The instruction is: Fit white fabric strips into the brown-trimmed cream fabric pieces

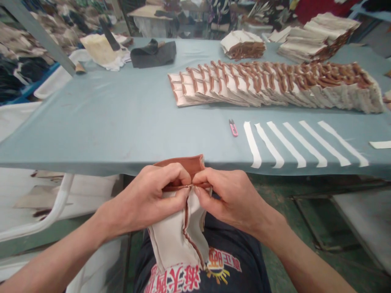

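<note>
Both hands pinch one cream fabric piece with brown trim just below the table's front edge, over my lap. My left hand grips its top edge from the left, fingers curled. From the right, my right hand pinches the same edge, thumb and fingertips pressed together beside the left fingertips. The piece's brown top flap stands up behind the fingers, and its cream body hangs down over my dark printed shirt.
On the blue-grey table lie a long overlapping row of similar cream and brown pieces, several white strips, a small pink snipper, two stacks of pieces at the back, and dark cloth.
</note>
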Demonstrator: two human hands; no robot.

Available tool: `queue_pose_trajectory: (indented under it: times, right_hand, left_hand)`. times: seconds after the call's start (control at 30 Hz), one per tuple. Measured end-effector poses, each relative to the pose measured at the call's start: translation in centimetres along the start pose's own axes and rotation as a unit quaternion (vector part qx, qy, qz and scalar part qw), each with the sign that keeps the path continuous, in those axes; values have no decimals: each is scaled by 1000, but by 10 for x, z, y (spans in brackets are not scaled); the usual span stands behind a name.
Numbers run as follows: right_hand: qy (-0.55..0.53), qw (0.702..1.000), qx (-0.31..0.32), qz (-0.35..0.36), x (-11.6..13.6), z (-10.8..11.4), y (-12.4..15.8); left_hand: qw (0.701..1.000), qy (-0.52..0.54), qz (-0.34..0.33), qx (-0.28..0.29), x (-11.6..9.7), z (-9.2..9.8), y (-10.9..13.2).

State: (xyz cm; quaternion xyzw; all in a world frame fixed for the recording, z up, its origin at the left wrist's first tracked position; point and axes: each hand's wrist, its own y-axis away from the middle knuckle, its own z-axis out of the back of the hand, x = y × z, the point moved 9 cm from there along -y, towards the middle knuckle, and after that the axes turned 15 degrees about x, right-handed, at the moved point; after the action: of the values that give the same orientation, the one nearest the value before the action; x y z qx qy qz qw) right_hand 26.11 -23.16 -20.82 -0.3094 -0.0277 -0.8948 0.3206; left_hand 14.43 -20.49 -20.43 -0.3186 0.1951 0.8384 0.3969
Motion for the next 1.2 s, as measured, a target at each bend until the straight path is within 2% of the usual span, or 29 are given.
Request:
queue_pose_trajectory:
  times: [0.17, 0.27, 0.47, 0.57, 0.73, 0.8, 0.87, 0.97, 1.1, 1.2]
  right_hand:
    - [144, 988, -55, 20, 8, -1, 0]
    - [162, 983, -73, 46, 13, -1, -1]
    - [186, 978, -65, 72, 17, -1, -1]
    - [202, 972, -86, 80, 19, 1, 0]
    - [191, 968, -131, 95, 18, 1, 1]
    - [157, 975, -125, 95, 15, 2, 2]
    - [96, 988, -91, 75, 9, 4, -1]
    - [11, 999, -26, 25, 4, 9, -4]
    - [98, 995, -31, -12, 16, 30, -3]
    - [130, 990, -53, 27, 30, 42, -2]
  left_hand:
    - [997, 18, 64, 26, 11, -6, -5]
    - [995, 39, 81, 31, 15, -9, -5]
    - [995, 39, 88, 31, 14, -10, -7]
    - [997, 4, 75, 22, 9, -10, -7]
    - [993, -108, 23, -42, -2, -8, -3]
    - [989, -130, -5, -66, -7, -7, -1]
    - [989, -123, -26, -76, -10, -4, 1]
    - [995, -70, -38, -61, -14, 3, -1]
    - [998, -3, -50, -35, -25, 12, -4]
    - [998, 28, -54, -21, -28, 13, -5]
